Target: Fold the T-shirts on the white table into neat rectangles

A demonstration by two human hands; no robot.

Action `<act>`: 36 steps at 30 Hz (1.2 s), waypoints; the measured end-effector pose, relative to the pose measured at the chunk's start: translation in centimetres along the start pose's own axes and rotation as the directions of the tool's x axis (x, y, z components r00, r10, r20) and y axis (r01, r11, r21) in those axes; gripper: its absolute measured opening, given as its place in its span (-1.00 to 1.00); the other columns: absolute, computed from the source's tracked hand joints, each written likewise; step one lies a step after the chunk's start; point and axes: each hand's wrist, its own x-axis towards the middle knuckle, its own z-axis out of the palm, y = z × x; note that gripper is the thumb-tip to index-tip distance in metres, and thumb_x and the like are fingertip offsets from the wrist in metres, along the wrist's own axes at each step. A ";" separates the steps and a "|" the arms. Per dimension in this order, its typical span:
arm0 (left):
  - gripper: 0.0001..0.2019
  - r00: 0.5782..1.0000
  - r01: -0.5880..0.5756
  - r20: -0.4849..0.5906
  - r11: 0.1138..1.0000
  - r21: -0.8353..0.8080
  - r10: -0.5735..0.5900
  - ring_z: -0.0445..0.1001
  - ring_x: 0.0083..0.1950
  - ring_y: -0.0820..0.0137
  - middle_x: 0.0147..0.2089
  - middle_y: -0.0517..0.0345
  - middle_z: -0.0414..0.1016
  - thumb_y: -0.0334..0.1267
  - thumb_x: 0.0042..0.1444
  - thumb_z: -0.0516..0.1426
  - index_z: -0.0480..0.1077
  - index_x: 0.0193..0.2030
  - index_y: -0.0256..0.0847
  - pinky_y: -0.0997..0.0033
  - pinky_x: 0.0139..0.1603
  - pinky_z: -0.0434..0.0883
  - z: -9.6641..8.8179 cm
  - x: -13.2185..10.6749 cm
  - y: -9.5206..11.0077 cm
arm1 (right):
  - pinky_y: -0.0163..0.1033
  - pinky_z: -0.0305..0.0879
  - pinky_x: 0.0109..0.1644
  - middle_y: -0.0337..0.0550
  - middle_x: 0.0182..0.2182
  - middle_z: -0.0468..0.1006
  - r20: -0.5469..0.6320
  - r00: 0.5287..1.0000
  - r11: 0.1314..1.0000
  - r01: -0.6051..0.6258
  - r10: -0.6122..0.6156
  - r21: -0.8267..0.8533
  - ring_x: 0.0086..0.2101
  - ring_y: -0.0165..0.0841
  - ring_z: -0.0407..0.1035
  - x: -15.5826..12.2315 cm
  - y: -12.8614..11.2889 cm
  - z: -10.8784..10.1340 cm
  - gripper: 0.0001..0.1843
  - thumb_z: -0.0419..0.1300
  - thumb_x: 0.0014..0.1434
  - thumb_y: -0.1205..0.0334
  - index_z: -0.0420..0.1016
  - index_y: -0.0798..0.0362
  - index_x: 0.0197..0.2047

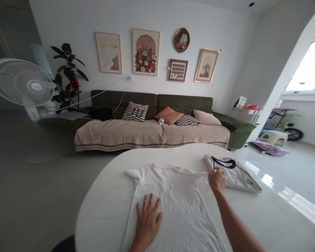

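A white T-shirt (173,199) lies spread on the white table, its neckline toward the sofa and its lower part running out of view at the near edge. My left hand (147,220) rests flat on the left side of its body, fingers spread. At the far right, my right hand (217,179) is closed at the end of the right sleeve, which runs straight up to it; the fingertips are partly hidden. Just beyond that hand lies a folded white shirt (235,176) with a dark navy collar and a small badge.
The rounded table (102,199) has a curved edge on the left. Behind it stands a green sofa (185,103) with a beige cover and several cushions. A white standing fan (31,85) is at the left, and a small rack (245,112) at the right.
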 end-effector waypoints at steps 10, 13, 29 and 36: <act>-0.50 1.000 0.023 -0.006 0.998 -0.053 -0.024 -0.29 0.34 0.18 0.35 0.35 -0.25 -0.07 0.15 -0.11 -0.11 0.24 0.22 -0.14 0.23 -0.27 0.5 0.0 -0.3 | 0.16 0.02 0.07 -0.06 0.22 0.04 0.241 0.965 0.994 0.107 -0.103 -0.004 0.18 -0.06 -0.08 -2.2 -4.0 9.6 -0.49 -0.16 0.21 0.05 0.04 -0.11 0.23; -0.49 1.000 0.028 0.002 0.997 -0.073 -0.028 -0.29 0.34 0.17 0.35 0.34 -0.27 -0.11 0.13 -0.09 -0.10 0.24 0.20 -0.15 0.23 -0.28 0.6 0.1 -0.4 | 0.33 0.03 -0.06 0.14 0.19 0.08 0.267 0.961 0.996 -0.049 0.066 -0.068 0.13 0.11 -0.02 -0.3 -3.0 9.8 -0.44 -0.24 0.21 -0.03 0.06 -0.03 0.22; -0.39 0.995 0.007 0.094 0.985 -0.173 0.009 -0.27 0.33 0.05 0.34 0.26 -0.35 -0.13 0.06 0.00 -0.16 0.24 0.27 -0.34 0.15 -0.28 1.5 1.2 -1.5 | 0.30 -0.06 0.03 0.10 0.24 -0.05 0.374 0.927 0.997 0.048 -0.019 -0.068 0.18 0.03 -0.11 6.2 -10.2 11.8 -0.39 -0.36 0.23 -0.02 -0.17 0.02 0.29; -0.40 0.993 0.018 0.116 0.984 -0.179 0.003 -0.30 0.33 0.05 0.34 0.26 -0.35 -0.07 0.06 -0.01 -0.16 0.24 0.28 -0.33 0.15 -0.33 1.0 1.1 -0.9 | 0.06 -0.33 0.21 -0.33 0.29 -0.30 0.376 0.829 0.907 0.412 -0.415 0.093 0.24 -0.26 -0.48 -1.2 -21.1 14.8 -0.42 -0.29 0.21 -0.11 -0.19 -0.21 0.27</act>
